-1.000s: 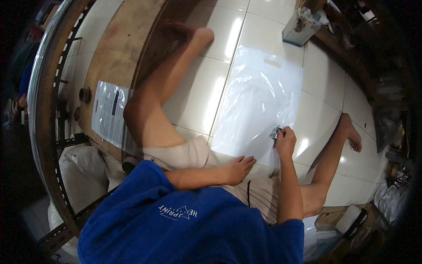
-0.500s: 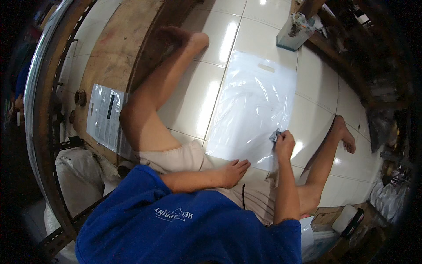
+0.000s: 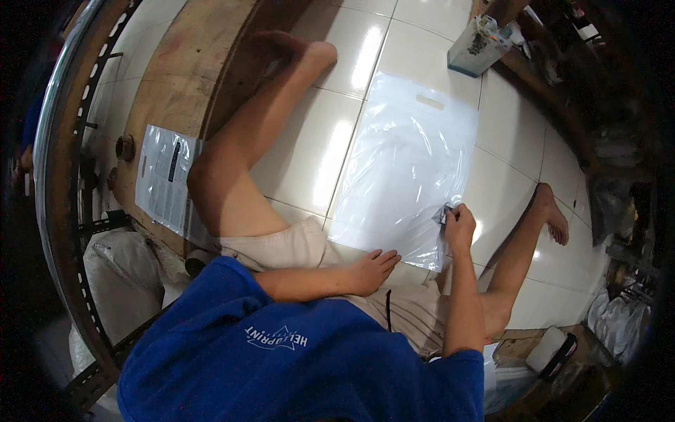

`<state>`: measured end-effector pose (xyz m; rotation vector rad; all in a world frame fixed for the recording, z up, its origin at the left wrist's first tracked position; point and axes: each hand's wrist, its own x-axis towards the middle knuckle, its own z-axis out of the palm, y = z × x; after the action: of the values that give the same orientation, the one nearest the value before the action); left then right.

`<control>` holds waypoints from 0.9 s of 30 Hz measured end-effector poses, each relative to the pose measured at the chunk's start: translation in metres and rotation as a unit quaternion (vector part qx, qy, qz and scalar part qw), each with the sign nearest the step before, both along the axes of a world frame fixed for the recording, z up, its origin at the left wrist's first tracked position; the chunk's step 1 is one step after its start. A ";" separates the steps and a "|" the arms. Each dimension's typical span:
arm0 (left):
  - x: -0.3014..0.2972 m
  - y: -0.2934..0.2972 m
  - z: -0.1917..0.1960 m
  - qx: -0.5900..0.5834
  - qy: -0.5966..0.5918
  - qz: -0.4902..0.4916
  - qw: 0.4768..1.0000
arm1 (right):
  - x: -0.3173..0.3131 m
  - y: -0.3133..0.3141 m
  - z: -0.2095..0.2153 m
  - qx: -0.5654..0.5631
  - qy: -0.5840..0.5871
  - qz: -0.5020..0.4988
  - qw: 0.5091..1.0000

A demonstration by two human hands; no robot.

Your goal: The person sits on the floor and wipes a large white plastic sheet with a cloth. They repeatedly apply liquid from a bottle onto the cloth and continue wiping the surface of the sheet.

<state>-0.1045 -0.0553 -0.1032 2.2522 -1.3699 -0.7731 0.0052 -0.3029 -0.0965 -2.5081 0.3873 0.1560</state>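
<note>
Far off to the left of both hands, a flat printed packet point(image 3: 163, 184) in clear wrap lies on the brown wooden board point(image 3: 176, 77) beside the person's bent left leg. The left hand point(image 3: 371, 269) rests palm down with fingers spread, pressing the near edge of the large white plastic bag point(image 3: 408, 169), which lies flat on the tiled floor point(image 3: 309, 148) between the legs and stretches away from both hands, its cut-out handle at the far end. Just to the right, the right hand point(image 3: 458, 224) is closed around a small dark wad, seemingly a cloth point(image 3: 441, 213), held against the bag's right edge. By the look of it, the step in hand is wiping or rubbing the bag's surface while the left hand anchors it. The next move likely calls for steady downward pressure from the left hand so the thin film does not slide or wrinkle under the rubbing. Beyond the bag, well past the right hand, stands a small carton point(image 3: 479, 46).
</note>
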 end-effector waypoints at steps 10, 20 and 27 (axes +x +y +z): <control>0.001 0.006 0.002 0.000 0.004 0.006 1.000 | -0.069 0.055 0.012 -0.002 0.014 0.064 0.998; 0.001 0.008 -0.002 -0.005 -0.032 -0.011 0.999 | 0.027 0.039 0.012 0.023 0.009 0.008 1.000; 0.007 0.008 0.006 0.035 0.052 -0.015 0.998 | -0.058 0.109 0.000 0.019 -0.036 0.105 0.994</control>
<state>-0.0979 -0.0476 -0.0976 2.2151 -1.3519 -0.9485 -0.0525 -0.1939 -0.0963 -2.5038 0.0879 0.1527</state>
